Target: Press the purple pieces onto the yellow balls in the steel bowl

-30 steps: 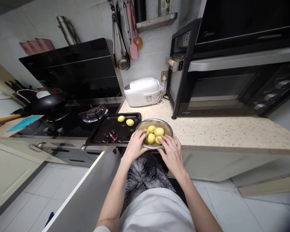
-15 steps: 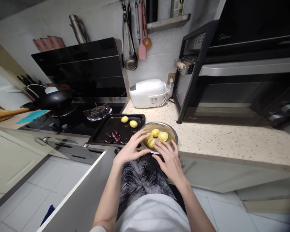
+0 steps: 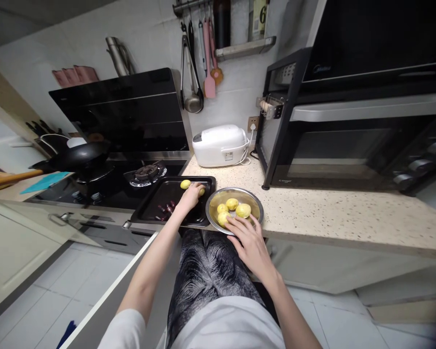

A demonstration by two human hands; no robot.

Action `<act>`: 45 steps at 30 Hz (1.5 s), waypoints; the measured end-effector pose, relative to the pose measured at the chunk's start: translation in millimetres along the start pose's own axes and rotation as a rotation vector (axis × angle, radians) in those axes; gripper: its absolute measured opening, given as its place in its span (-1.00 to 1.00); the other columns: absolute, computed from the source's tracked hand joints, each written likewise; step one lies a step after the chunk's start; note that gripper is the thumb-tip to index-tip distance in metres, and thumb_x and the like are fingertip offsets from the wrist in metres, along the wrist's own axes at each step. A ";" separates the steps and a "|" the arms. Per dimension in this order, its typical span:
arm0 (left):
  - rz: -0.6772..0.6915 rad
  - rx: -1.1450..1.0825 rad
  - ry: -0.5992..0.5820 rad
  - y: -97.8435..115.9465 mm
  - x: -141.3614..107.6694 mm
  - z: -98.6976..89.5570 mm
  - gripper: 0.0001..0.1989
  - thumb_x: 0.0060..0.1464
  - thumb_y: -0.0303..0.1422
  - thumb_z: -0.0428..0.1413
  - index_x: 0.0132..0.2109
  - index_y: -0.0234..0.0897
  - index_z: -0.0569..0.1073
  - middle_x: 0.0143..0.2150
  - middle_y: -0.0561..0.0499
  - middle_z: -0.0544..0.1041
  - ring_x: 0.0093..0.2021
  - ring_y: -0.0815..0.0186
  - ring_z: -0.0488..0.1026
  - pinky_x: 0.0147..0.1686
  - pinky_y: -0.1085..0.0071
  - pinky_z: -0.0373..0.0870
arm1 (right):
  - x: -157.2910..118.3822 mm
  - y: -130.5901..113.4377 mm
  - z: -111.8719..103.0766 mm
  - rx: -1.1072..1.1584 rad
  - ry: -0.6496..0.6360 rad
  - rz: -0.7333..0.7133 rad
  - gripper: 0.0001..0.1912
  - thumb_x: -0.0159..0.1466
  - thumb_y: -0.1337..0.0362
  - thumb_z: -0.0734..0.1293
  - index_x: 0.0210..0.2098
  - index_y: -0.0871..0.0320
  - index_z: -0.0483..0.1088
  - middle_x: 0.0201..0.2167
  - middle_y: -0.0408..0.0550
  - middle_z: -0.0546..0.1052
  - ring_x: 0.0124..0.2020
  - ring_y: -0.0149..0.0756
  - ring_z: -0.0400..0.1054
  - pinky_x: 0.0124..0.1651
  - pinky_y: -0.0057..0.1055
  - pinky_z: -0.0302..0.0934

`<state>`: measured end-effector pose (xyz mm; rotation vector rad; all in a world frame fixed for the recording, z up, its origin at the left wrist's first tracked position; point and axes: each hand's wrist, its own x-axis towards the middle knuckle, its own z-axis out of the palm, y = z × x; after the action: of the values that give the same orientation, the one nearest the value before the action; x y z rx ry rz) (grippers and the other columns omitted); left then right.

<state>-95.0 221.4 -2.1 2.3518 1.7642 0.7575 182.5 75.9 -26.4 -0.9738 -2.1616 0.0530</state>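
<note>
My left hand (image 3: 191, 196) reaches over the black baking tray (image 3: 154, 198), its fingers closed around a lemon (image 3: 201, 192) that they mostly cover. Another lemon (image 3: 185, 184) lies just left of it on the tray. Several small dark red oblong pieces (image 3: 165, 209) are scattered near the tray's front; their kind is unclear. My right hand (image 3: 250, 241) is open at the front of a steel bowl (image 3: 210, 209), fingertips over the rim, close to a lemon (image 3: 223, 218). Several lemons sit inside the bowl, including a larger one (image 3: 243, 210) at the right.
Behind the bowl stands a white rice cooker (image 3: 220, 146) with its cord plugged in. A black oven (image 3: 343, 145) takes up the right of the counter (image 3: 327, 213). At left, a wok (image 3: 82, 155) sits on the stove. Below, an open drawer front (image 3: 119, 286) juts out.
My left hand has moved from the bowl leftward to the tray and closed on a lemon there. My right hand stays at the bowl. The view has tilted slightly upward.
</note>
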 end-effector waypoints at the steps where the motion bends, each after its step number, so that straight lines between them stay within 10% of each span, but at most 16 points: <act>1: -0.008 -0.001 0.017 0.7 0.1 0.4 -0.56 0.06 -0.73 0.07 0.02 -0.29 0.54 0.09 -0.20 0.53 0.16 0.04 0.47 0.25 -0.01 0.39 | 0.1 0.2 -0.2 0.005 -0.002 0.002 -0.62 0.49 0.27 0.25 0.25 -0.03 0.45 0.25 -0.08 0.53 0.26 -0.12 0.37 0.45 0.15 0.00; 10: 0.087 -0.339 0.245 57.7 -29.2 -12.9 -0.63 0.25 -0.47 0.14 0.19 -0.25 0.43 0.16 -0.20 0.46 0.16 0.06 0.45 0.03 0.17 0.54 | -0.9 0.8 0.9 -0.013 -0.027 0.010 -0.60 0.48 0.27 0.25 0.27 -0.05 0.44 0.27 -0.07 0.51 0.29 -0.10 0.35 0.45 0.17 0.01; 18: 0.221 -0.663 0.146 130.6 -64.1 12.7 -0.67 0.29 -0.38 0.17 0.18 -0.25 0.46 0.15 -0.18 0.55 0.17 0.08 0.50 0.25 0.14 0.39 | -2.5 0.6 -2.0 0.003 -0.033 0.011 -0.63 0.50 0.26 0.22 0.23 0.00 0.46 0.23 -0.06 0.55 0.30 -0.12 0.34 0.47 0.14 -0.03; 45: 0.279 -0.432 0.084 129.9 -78.6 14.4 -0.59 0.39 -0.38 0.03 0.32 -0.13 0.38 0.28 -0.16 0.46 0.30 0.10 0.41 0.31 0.13 0.36 | 7.5 11.7 -24.6 -0.141 -0.138 0.042 -0.65 0.42 -0.03 0.32 0.04 -0.02 0.59 0.23 -0.01 0.53 0.32 -0.04 0.29 0.49 0.22 -0.09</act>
<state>8.8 110.1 8.1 2.3052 1.1525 1.1562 202.6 83.0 -7.9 -1.1251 -2.2954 -0.0132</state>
